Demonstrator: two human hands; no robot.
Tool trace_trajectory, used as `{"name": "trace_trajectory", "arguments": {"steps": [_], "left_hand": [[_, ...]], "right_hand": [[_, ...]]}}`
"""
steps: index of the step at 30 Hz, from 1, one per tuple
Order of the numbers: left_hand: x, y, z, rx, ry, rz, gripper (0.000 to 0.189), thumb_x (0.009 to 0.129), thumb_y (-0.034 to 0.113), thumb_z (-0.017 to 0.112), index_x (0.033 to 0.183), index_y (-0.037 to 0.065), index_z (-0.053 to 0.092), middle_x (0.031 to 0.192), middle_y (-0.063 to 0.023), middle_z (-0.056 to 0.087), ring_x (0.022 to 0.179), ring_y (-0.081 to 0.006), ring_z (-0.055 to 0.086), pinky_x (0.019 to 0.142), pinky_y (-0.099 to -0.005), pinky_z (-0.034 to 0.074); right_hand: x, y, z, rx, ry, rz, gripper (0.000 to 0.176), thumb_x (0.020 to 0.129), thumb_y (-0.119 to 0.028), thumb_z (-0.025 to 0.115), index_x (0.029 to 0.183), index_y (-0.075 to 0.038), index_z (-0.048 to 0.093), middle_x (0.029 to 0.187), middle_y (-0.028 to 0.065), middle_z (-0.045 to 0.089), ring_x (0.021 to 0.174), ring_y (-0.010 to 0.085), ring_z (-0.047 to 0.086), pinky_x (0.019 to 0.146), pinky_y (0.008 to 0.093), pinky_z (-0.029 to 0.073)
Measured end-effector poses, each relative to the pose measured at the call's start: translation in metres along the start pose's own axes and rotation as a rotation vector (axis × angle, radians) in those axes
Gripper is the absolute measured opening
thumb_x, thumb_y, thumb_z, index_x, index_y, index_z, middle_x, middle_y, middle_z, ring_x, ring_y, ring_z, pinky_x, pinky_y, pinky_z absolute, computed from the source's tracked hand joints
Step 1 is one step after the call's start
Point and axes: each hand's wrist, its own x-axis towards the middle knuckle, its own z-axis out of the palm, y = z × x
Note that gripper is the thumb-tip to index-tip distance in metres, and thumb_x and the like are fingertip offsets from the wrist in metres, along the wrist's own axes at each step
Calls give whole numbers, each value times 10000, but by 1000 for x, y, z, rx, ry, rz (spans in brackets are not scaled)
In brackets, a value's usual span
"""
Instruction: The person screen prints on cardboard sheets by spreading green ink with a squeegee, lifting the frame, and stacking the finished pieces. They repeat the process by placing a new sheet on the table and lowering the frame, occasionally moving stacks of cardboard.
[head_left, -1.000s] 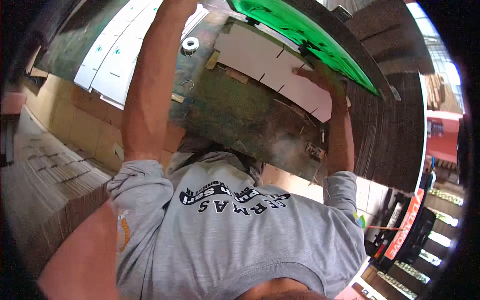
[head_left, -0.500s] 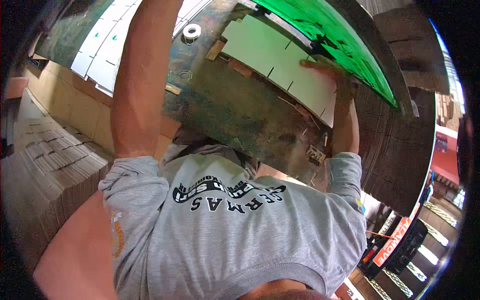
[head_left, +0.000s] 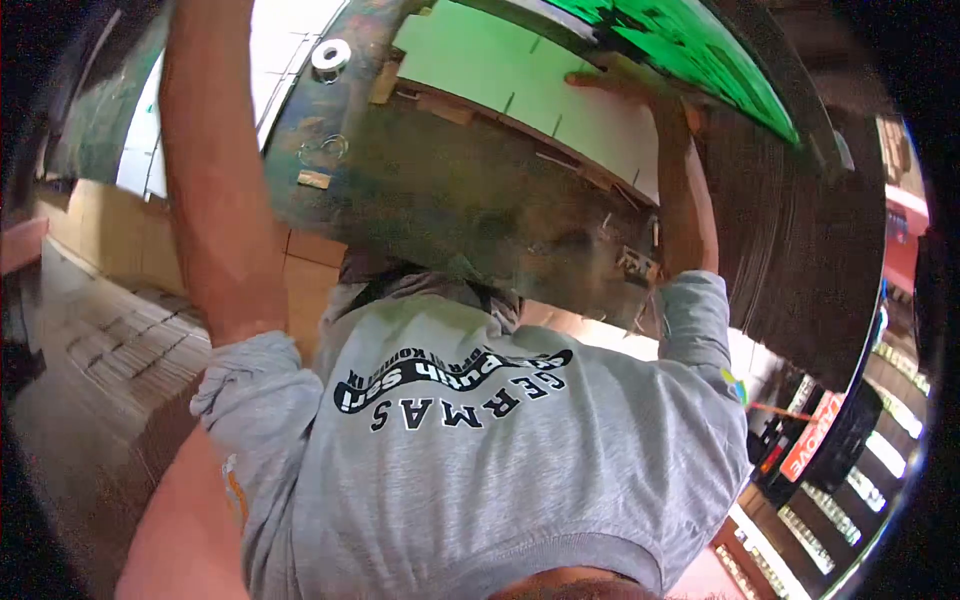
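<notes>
Dirty counter [head_left: 450, 215] holds one white sheet [head_left: 480, 65] and one ring [head_left: 331, 55]. Right hand [head_left: 625, 88] lies flat on the sheet; left hand is out of sight.

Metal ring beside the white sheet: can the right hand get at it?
Probably yes. The metal ring lies uncovered on the bench; the right hand, flat on the white sheet, need only cross that sheet.

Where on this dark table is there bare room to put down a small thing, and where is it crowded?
The widest bare patch is the dark table top between the white sheet and the near edge, beside the wire ring. It is crowded along the sheet's lower edge, with wood scraps, and at the right hand.
</notes>
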Motion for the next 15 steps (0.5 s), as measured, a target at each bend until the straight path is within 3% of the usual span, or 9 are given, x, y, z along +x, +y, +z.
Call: {"name": "trace_trajectory", "arguments": {"steps": [4, 5, 11, 15], "left_hand": [[-1, 24, 56, 102, 466, -79, 758, 841, 691, 633, 1185, 15, 625, 943, -71, 638, 791, -151, 606, 779, -292, 511], [0, 40, 55, 70, 454, -263, 737, 853, 673, 632, 1202, 24, 624, 934, -62, 631, 777, -149, 605, 767, -289, 515], [18, -3, 20, 146, 378, -156, 706, 867, 654, 626, 1227, 47, 618, 937, -62, 626, 781, -145, 602, 764, -295, 520], [18, -9, 21, 149, 357, -129, 685, 876, 641, 622, 1243, 63, 613, 940, -62, 623, 784, -143, 601, 762, -299, 524]], "right_hand": [[9, 28, 9, -46, 82, -43, 643, 867, -592, 651, 1185, -34, 667, 1036, 123, 698, 942, 230, 642, 834, 369, 493], [7, 27, 10, -48, 98, -45, 650, 869, -594, 646, 1189, -28, 663, 1042, 127, 695, 946, 234, 640, 842, 372, 491], [-17, 20, 21, -25, 263, -43, 694, 883, -604, 618, 1208, 9, 639, 1075, 156, 680, 973, 258, 626, 886, 385, 483], [-49, 21, 32, 46, 640, -30, 724, 892, -611, 599, 1221, 33, 623, 1097, 175, 669, 990, 275, 617, 916, 395, 477]]}}
